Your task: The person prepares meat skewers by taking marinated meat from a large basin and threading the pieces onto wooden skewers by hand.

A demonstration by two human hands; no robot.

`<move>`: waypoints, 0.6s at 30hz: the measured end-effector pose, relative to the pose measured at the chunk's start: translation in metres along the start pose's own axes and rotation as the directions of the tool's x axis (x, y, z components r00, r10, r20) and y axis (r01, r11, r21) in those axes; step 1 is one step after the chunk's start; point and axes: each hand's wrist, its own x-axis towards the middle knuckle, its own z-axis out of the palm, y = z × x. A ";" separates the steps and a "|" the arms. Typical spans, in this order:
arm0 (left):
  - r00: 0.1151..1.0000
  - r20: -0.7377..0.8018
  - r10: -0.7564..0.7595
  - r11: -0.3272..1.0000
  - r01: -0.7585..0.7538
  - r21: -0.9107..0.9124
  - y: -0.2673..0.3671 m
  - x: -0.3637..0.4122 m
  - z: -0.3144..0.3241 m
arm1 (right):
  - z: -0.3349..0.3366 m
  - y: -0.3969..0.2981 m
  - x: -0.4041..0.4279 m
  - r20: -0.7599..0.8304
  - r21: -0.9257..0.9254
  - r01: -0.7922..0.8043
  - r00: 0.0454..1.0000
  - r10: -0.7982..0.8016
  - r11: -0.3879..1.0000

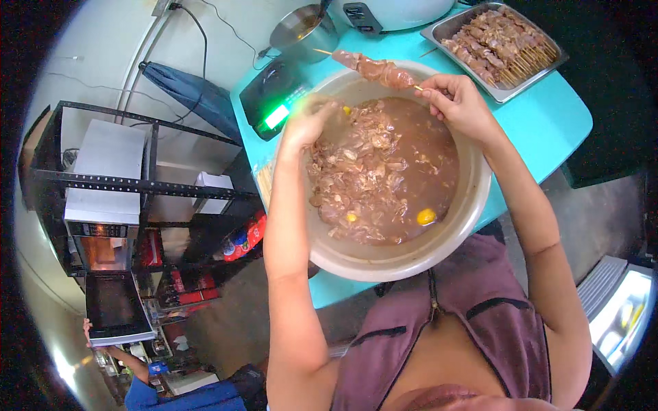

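Observation:
A large whitish plastic basin (pixel 475 210) holds raw meat pieces (pixel 360 169) in brown marinade, with several yellow citrus pieces (pixel 426 217) among them. My right hand (pixel 455 105) pinches the lower end of a bamboo skewer threaded with raw meat (pixel 375 70), raised over the basin's far rim. At the basin's left side is my left hand (pixel 316 120), blurred, fingers bent above the meat; whether it holds a piece cannot be told. Many finished meat skewers (pixel 501 46) lie in a metal tray (pixel 504 96) at the table's back right.
Left of the basin, a black digital scale (pixel 272 97) with a lit display stands on the turquoise table (pixel 550 120). Behind are a metal pot (pixel 303 33) and a white appliance (pixel 396 13). Bamboo sticks (pixel 264 182) lie by the left edge. A person in blue (pixel 185 398) touches an open oven door.

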 end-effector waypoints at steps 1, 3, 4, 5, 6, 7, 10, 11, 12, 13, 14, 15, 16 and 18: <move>0.998 0.015 -0.056 0.995 0.057 -0.081 -0.001 0.000 0.000 | 0.000 0.000 0.000 0.008 0.003 -0.009 1.000 0.009 1.000; 0.995 -0.013 -0.100 0.988 0.098 -0.118 0.001 0.001 -0.001 | -0.003 0.001 0.001 0.022 0.022 -0.004 1.000 0.004 1.000; 0.989 -0.038 -0.144 0.979 0.137 -0.152 0.002 0.001 -0.002 | -0.003 0.002 0.001 0.032 0.045 0.001 0.999 -0.003 0.999; 0.989 -0.037 -0.145 0.979 0.138 -0.152 0.000 0.001 -0.004 | -0.002 0.003 0.000 0.033 0.044 0.000 0.999 -0.001 0.999; 0.992 -0.085 -0.089 0.990 0.079 -0.118 0.005 0.002 -0.005 | -0.002 0.005 0.001 0.020 0.039 0.021 1.000 -0.022 0.999; 0.991 -0.131 -0.031 0.996 0.020 -0.081 0.009 0.003 -0.005 | -0.003 0.006 0.001 0.008 0.034 0.042 0.999 -0.043 0.999; 0.973 -0.214 0.091 0.968 -0.036 0.248 0.013 -0.006 -0.006 | -0.002 0.000 0.000 0.041 -0.004 -0.002 0.999 0.002 1.000; 0.883 -0.255 0.393 0.771 -0.165 0.616 0.012 -0.008 -0.003 | -0.001 0.001 0.001 0.039 -0.004 -0.005 0.999 0.005 1.000; 0.872 -0.242 0.425 0.730 -0.172 0.661 0.018 -0.009 0.003 | -0.002 0.002 0.002 0.041 -0.009 0.007 0.999 -0.007 1.000; 0.872 -0.239 0.426 0.731 -0.176 0.660 0.025 -0.011 0.010 | -0.002 0.003 0.002 0.041 -0.013 0.020 0.999 -0.020 1.000; 0.956 -0.075 0.283 0.809 -0.196 0.554 0.031 -0.014 0.019 | -0.002 0.001 0.001 0.036 -0.015 0.019 0.999 -0.018 1.000; 0.983 0.115 0.147 0.878 -0.183 0.441 0.038 -0.017 0.029 | 0.000 -0.002 0.001 0.021 -0.001 0.025 0.999 -0.025 1.000; 0.958 0.237 0.163 0.871 -0.253 0.421 0.049 -0.022 0.041 | -0.001 -0.002 0.000 0.002 0.011 0.027 1.000 -0.027 1.000; 0.855 0.459 0.243 0.721 -0.475 0.504 0.061 -0.029 0.059 | -0.002 0.004 0.002 -0.004 0.000 0.025 1.000 -0.025 1.000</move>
